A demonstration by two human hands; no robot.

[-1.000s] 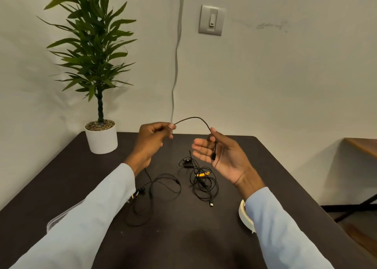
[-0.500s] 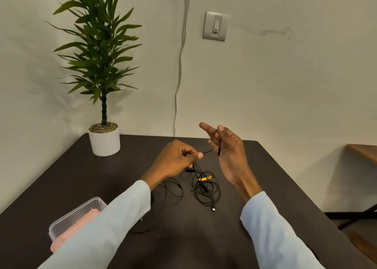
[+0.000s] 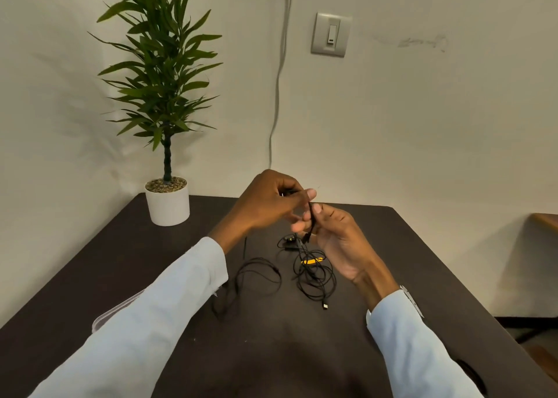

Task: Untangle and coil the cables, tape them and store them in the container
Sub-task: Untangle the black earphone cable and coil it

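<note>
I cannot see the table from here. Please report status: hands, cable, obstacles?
Left hand and right hand both pinch thin black cable, raised. Tangled black cables on dark table. No obstacle.

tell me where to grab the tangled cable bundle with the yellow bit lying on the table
Best guess: take the tangled cable bundle from above, pinching across the stacked loops near the yellow piece, where most strands cross. It lies flat on the table with a loose plug end trailing toward the person, so gripping that end would probably only lift one strand.

Potted plant [image 3: 165,101] on the dark table's [image 3: 90,265] far-left corner, wall switch [image 3: 331,34] above
</note>
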